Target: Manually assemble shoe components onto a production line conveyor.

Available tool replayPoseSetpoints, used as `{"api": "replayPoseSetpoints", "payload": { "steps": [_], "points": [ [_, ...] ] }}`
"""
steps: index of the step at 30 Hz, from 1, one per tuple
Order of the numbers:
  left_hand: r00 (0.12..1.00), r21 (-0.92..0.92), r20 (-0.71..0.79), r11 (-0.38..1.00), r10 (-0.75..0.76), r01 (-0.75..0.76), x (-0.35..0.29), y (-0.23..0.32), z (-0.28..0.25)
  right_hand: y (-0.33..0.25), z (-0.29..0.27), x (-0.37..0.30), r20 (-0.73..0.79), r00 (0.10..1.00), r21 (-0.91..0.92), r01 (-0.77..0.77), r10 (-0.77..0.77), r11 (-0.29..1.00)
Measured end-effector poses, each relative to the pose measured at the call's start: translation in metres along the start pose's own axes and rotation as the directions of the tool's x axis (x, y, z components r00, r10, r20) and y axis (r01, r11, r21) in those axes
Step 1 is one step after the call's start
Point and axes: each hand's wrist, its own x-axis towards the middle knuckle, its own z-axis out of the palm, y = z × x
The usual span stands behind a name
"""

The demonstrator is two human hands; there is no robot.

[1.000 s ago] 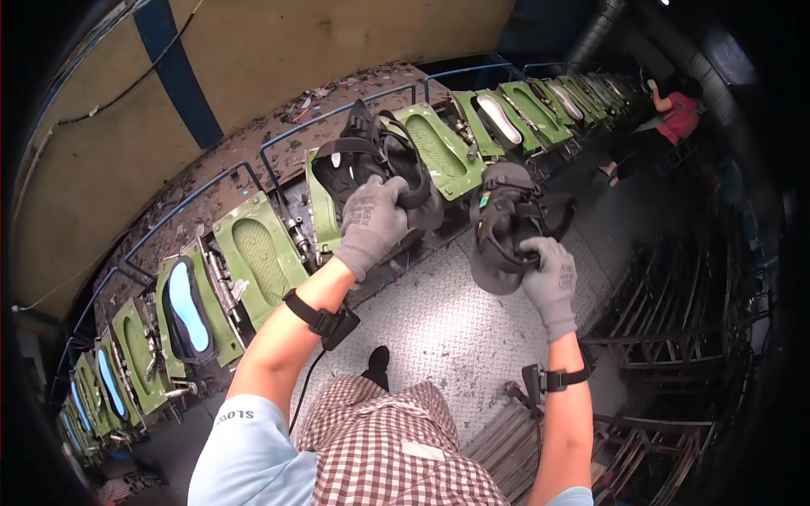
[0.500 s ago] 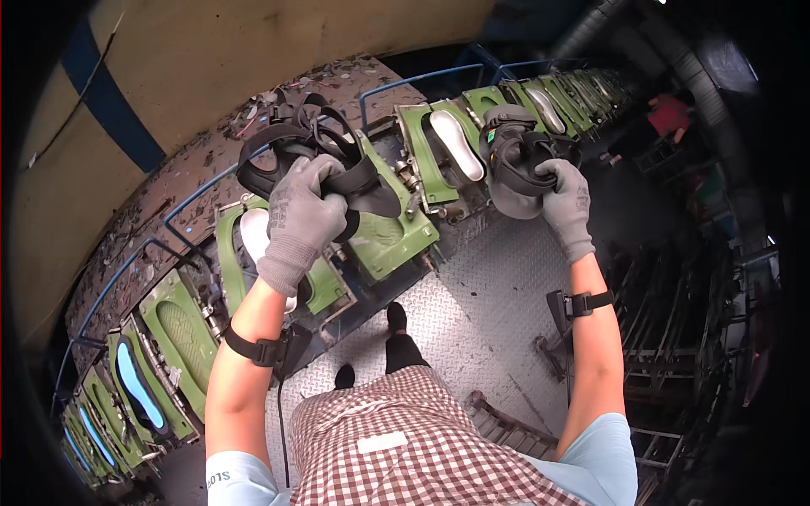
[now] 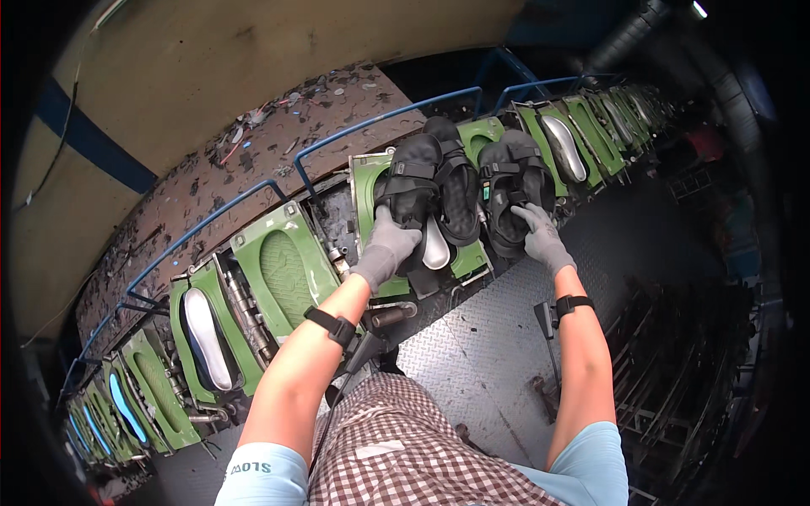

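My left hand (image 3: 390, 244), in a grey glove, is closed on the heel end of a black strapped sandal (image 3: 412, 181). A second black sandal (image 3: 460, 201) lies against it on the right; whether my left fingers also grip that one, I cannot tell. My right hand (image 3: 544, 238), gloved too, pinches the heel part of another pair of black sandals (image 3: 504, 194), side by side with buckled straps. All the sandals are over the green moulds, and they partly hide a silver foot-shaped form (image 3: 435, 246).
Green moulds (image 3: 287, 266) run in a long row from lower left to far right, some bearing silver or blue foot forms. A blue rail (image 3: 380, 120) borders a scrap-littered board (image 3: 253, 152). Patterned metal floor (image 3: 472, 337) lies before me; dark racks (image 3: 675, 363) stand at right.
My view has shifted along the row. Both hands have brought the sandals closer together over the moulds; the sandals, bunched and tilted before, now show their upper sides.
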Motion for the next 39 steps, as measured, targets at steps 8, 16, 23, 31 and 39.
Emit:
{"api": "replayPoseSetpoints", "payload": {
  "steps": [8,16,23,31,39],
  "points": [
    [0.924,-0.134,-0.309,0.952,0.225,-0.276,-0.152,0.016,-0.098,-0.212,0.023,-0.081,-0.304,0.951,0.765,0.206,0.06,0.61],
    [0.863,0.602,-0.297,0.782,0.408,-0.162,-0.259,-0.111,-0.154,-0.435,0.136,-0.122,0.537,0.75,0.834,-0.54,-0.386,0.113],
    [0.682,0.139,-0.714,0.987,0.157,-0.081,-0.308,-0.247,-0.338,-0.51,0.196,-0.199,0.754,0.639,0.617,-0.768,0.153,0.169],
    [0.979,-0.815,-0.114,0.579,-0.171,0.006,-0.195,-0.347,-0.407,-0.594,0.213,-0.193,0.29,0.928,0.942,-0.32,0.232,0.1],
    [0.961,-0.714,-0.276,0.671,-0.009,-0.199,-0.264,-0.34,-0.368,-0.654,0.249,-0.124,-0.299,0.946,0.717,0.136,0.125,0.683]
  ]
}}
